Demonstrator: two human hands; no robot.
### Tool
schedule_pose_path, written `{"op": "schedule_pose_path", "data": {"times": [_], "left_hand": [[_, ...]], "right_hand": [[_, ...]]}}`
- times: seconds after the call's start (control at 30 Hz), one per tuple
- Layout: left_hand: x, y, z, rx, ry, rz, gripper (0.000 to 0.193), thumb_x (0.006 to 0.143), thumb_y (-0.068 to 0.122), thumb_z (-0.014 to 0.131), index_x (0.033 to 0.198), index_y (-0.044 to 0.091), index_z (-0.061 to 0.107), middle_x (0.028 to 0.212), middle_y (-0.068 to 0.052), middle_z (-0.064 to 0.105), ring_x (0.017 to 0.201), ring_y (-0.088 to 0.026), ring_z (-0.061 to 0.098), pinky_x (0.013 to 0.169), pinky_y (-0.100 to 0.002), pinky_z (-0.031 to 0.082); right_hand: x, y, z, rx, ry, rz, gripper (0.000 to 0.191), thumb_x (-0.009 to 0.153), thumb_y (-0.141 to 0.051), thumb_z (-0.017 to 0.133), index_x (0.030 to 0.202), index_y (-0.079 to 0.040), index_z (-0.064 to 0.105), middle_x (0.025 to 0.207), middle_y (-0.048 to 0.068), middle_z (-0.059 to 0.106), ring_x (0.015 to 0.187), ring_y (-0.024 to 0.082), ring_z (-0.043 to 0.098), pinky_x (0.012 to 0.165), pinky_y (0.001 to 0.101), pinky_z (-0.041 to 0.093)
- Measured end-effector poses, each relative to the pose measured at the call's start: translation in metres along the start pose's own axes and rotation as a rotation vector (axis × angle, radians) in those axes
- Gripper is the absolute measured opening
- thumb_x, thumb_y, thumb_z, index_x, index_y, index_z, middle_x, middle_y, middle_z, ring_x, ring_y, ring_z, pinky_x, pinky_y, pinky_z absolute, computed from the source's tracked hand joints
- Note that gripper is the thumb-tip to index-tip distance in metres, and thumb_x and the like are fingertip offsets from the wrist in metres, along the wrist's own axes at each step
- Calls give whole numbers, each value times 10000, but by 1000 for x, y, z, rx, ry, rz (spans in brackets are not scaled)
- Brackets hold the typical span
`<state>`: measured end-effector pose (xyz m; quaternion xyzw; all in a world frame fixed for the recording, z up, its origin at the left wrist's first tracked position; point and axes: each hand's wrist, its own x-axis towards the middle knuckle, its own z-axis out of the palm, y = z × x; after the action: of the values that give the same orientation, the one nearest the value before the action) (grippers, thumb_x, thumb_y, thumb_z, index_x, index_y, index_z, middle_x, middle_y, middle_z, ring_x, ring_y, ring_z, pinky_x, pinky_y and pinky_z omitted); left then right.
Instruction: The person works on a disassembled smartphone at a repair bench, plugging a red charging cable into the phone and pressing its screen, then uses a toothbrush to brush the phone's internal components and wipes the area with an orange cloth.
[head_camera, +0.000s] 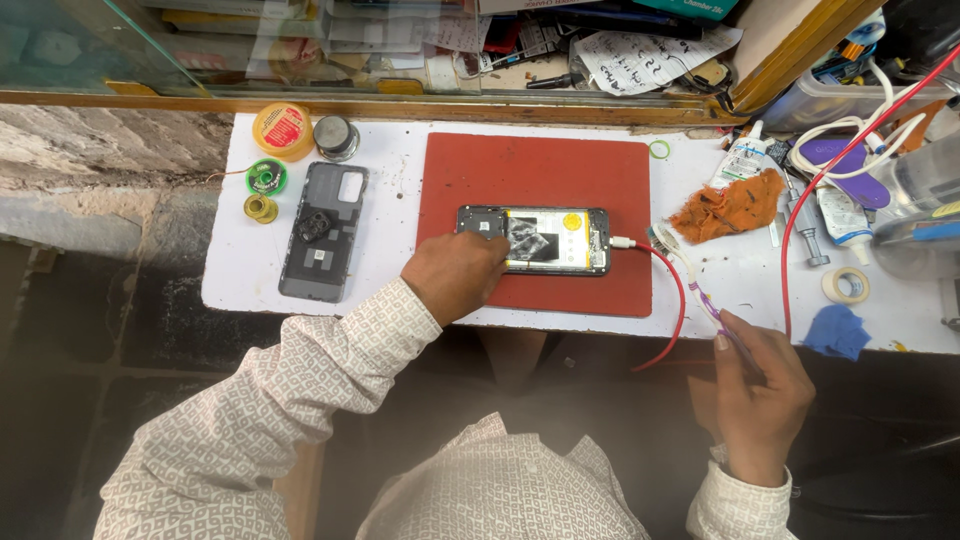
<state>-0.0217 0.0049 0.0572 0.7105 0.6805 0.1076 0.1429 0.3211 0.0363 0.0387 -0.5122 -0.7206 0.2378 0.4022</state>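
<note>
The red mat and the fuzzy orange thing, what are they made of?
The red mat looks like soft rubber or silicone: flat, matte, rounded corners. The orange thing looks like cloth, a crumpled rag with frayed edges.

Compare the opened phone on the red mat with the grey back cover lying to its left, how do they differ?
The opened phone lies crosswise on the red mat, insides showing; the grey back cover lies lengthwise on the white table, off the mat. The phone has a red cable plugged into its right end and the left hand resting on it; the cover is unplugged and untouched. The right hand holds a brush. Both are flat and similar in outline.
</note>
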Motion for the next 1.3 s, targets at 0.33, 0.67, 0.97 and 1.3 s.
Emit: {"op": "schedule_pose_path", "data": {"times": [0.33,0.67,0.97,1.3], "left_hand": [[9,6,2,51,-8,59,103,933,140,626,912,44,657,774,-165,707,739,-366,713,646,-493,568],[16,14,7,132,-4,174,82,873,4,591,940,-3,637,759,-168,710,700,-344,726,591,-460,583],[21,22,18,144,71,272,42,857,3,609,892,3,633,761,-169,707,695,-338,729,570,-444,583],[49,58,34,88,123,368,37,868,22,613,872,-2,641,738,-179,697,678,-344,723,560,-449,581]], "right_hand": [[-2,4,-5,-48,21,-6,271,967,11,685,1231,-21,738,1055,110,701,984,197,677,912,293,507],[-6,4,-9,-5,34,65,266,969,1,677,1226,-26,739,1073,104,704,1005,186,678,897,282,516],[-7,0,-8,4,44,43,265,961,18,682,1218,-18,736,1075,100,703,1017,182,677,913,281,513],[-9,-14,-14,6,67,127,267,955,33,665,1210,-3,735,1033,92,689,989,175,667,899,292,515]]}}
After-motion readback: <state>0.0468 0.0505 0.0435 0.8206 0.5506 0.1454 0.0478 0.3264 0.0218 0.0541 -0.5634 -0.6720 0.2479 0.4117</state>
